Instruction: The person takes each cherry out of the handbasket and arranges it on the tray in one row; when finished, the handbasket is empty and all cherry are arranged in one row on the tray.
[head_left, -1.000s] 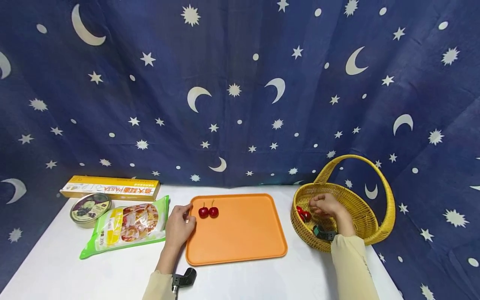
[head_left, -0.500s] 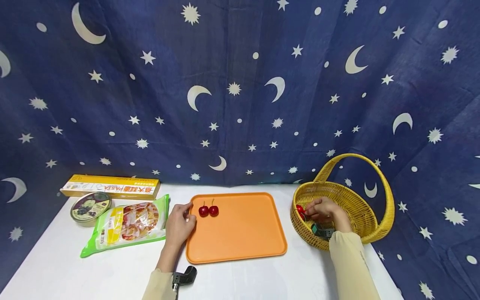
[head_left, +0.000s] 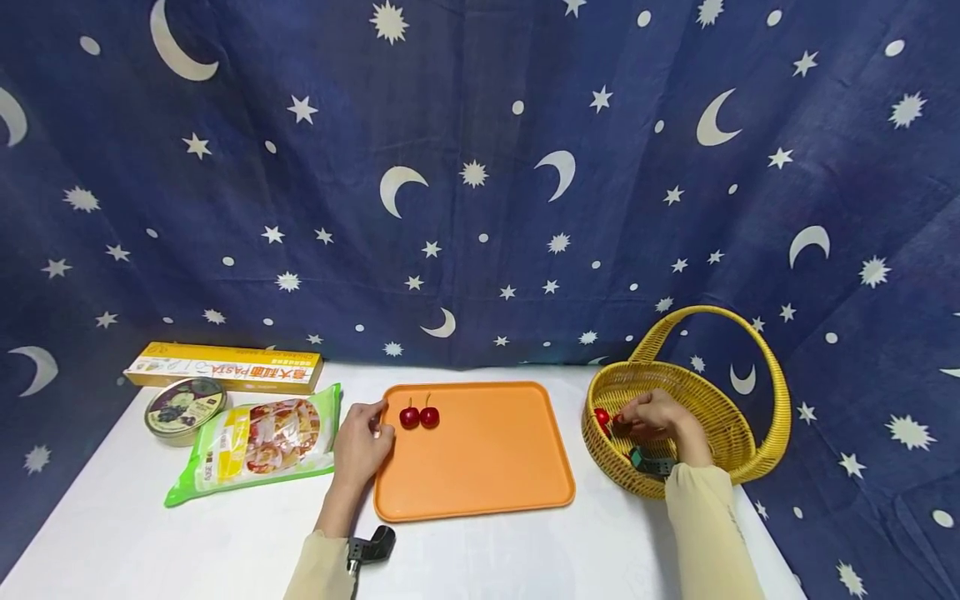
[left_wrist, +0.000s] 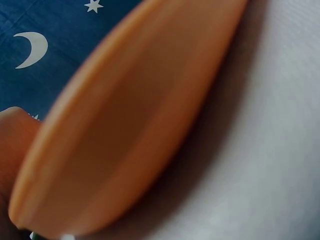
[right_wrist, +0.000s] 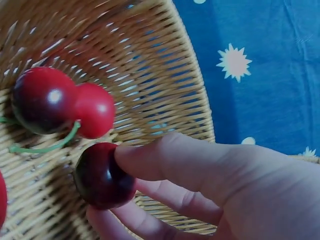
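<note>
My left hand (head_left: 362,448) holds the left rim of an orange tray (head_left: 480,467), thumb along the edge; in the left wrist view the tray's side (left_wrist: 115,130) covers most of the hand. Two dark red cherries (head_left: 419,417) with upright stems stand side by side near the tray's back left corner. Inside a yellow wicker basket (head_left: 720,425) at the right, my right hand (head_left: 662,417) pinches a dark cherry (right_wrist: 102,177) between thumb and fingers. More red cherries (right_wrist: 45,100) lie beside it on the woven bottom, one with a green stem (right_wrist: 50,147).
At the left are a yellow pasta box (head_left: 225,368), a round tin (head_left: 183,408) and a green-edged food bag (head_left: 258,442). The basket's tall handle (head_left: 776,383) arches over its right side. A blue curtain (head_left: 480,208) with moons and stars hangs behind the white table (head_left: 480,558).
Inside the basket, my right hand moved left to the cherries, took one between its fingertips and drew slightly back. The left hand kept its place at the tray.
</note>
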